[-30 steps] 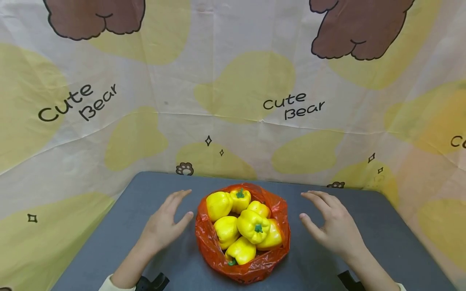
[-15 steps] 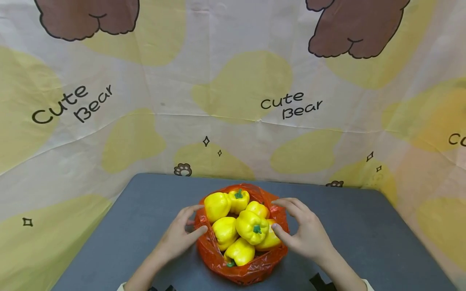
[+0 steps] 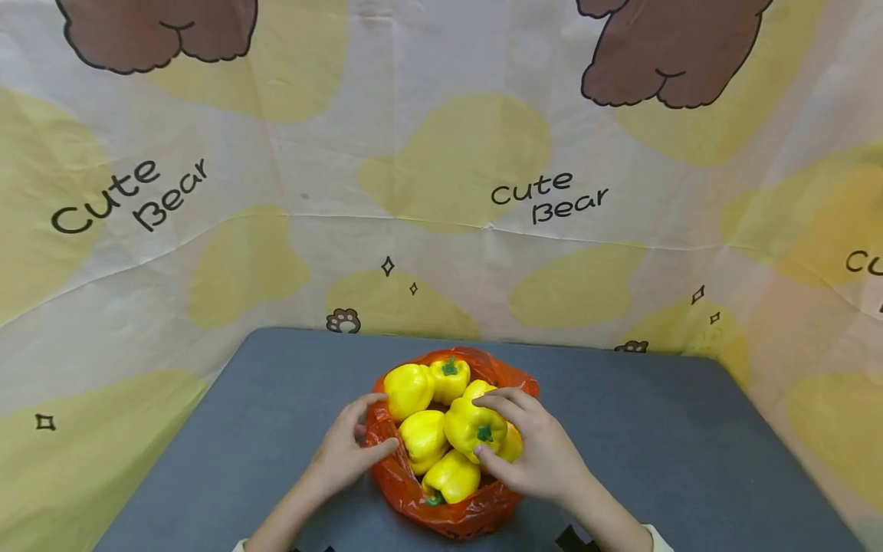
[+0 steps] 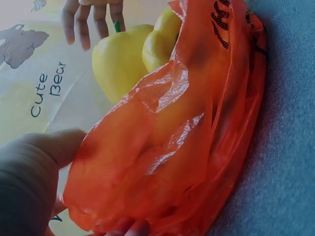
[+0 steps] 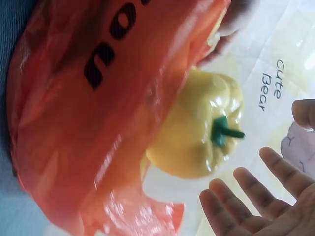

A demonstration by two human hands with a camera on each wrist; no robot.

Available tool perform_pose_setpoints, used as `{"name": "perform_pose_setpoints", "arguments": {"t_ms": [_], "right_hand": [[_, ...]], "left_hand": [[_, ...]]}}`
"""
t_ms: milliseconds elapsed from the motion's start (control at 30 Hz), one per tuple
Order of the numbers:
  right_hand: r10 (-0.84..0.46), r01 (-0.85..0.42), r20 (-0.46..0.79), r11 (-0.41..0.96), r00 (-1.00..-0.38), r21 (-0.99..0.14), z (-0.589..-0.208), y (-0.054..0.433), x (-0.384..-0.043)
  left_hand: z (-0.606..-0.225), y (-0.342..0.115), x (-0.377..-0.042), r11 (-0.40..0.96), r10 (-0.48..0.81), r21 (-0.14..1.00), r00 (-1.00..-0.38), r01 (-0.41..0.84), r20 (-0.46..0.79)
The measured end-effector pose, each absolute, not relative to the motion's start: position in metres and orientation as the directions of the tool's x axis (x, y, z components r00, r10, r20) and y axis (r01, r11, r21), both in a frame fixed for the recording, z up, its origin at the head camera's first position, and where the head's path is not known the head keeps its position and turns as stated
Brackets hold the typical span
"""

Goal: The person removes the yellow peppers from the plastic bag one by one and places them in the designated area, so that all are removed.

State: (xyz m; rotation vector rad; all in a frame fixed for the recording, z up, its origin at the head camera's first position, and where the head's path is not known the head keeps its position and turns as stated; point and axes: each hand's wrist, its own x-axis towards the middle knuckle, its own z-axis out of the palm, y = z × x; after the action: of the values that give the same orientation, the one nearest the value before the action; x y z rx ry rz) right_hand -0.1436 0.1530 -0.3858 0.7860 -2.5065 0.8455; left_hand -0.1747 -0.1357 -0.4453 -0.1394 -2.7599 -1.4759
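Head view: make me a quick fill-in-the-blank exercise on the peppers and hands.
The peppers sit in a plastic ____.
Of the left hand and right hand, the ____ is nearer the central pepper.
The visible stems are ____.
The backdrop reads "Cute ____".
Missing words: bag; right; green; Bear.

The tabletop [image 3: 676,445] is plain blue-grey. The plastic bag [image 3: 407,502] on it is translucent orange-red, printed with bold black characters [image 5: 93,73]. The peppers [image 3: 464,418] in it are a glossy, bright yellow, with green stems [image 3: 486,434].

Beyond the tabletop's far edge the backdrop [image 3: 441,61] is off-white, patterned with rounded pale-yellow patches and, past the far right corner, a peach tint. It carries brown bear figures [image 3: 159,31] outlined in black, black "Cute Bear" lettering [image 3: 552,192], small black-outlined stars [image 3: 388,266], and brown paw prints [image 3: 343,320] near the far left and far right corners. The sleeves [image 3: 658,539] are cream.
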Motion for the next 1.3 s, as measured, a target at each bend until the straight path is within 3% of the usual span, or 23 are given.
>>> {"name": "perform_pose_setpoints", "arguments": {"t_ms": [567, 967, 1300], "right_hand": [[-0.385, -0.546, 0.436, 0.765, -0.814, -0.342, -0.402, 0.139, -0.155], [-0.392, -0.552, 0.429, 0.753, -0.814, -0.359, -0.402, 0.136, -0.161], [-0.367, -0.527, 0.405, 0.74, -0.837, -0.418, -0.404, 0.135, -0.161]], "left_hand": [[-0.452, -0.135, -0.174, 0.388, 0.07, 0.906, -0.986, 0.169, 0.153], [-0.445, -0.137, -0.176, 0.249, 0.117, 0.941, -0.972, 0.228, 0.205], [-0.446, -0.139, -0.175, 0.278, 0.128, 0.933, -0.971, 0.23, 0.201]]}}
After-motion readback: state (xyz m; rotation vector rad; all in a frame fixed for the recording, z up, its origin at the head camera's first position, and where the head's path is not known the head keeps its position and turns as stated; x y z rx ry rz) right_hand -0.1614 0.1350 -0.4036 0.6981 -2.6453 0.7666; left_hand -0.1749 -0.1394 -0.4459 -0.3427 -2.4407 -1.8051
